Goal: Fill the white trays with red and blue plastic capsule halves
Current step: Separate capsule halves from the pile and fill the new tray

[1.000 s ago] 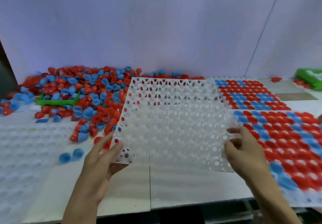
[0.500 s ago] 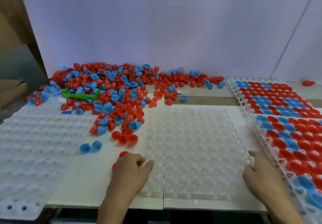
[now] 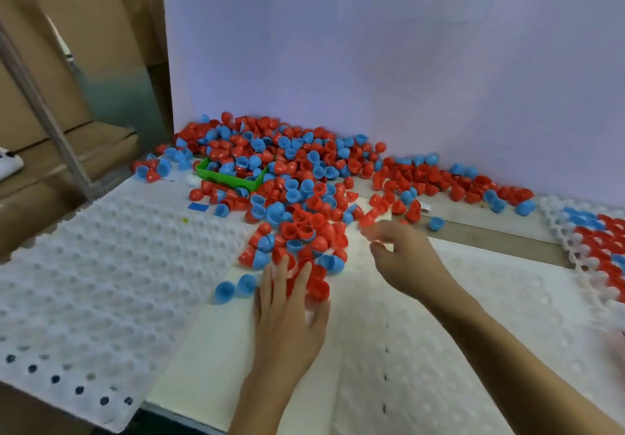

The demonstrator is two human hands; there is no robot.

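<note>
Fingers spread flat, the left hand (image 3: 287, 313) rakes red capsule halves (image 3: 304, 231); the right hand (image 3: 402, 258) hovers loosely curled, holding nothing visible. The empty white tray (image 3: 473, 333) waits below. Light, slippery shells likely suit scooping.

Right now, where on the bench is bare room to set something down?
Bare bench lies between the empty left tray and the left hand, below the two loose blue halves. The brown strip before the filled tray is bare too. The capsule pile crowds the back, around the green bin.
</note>
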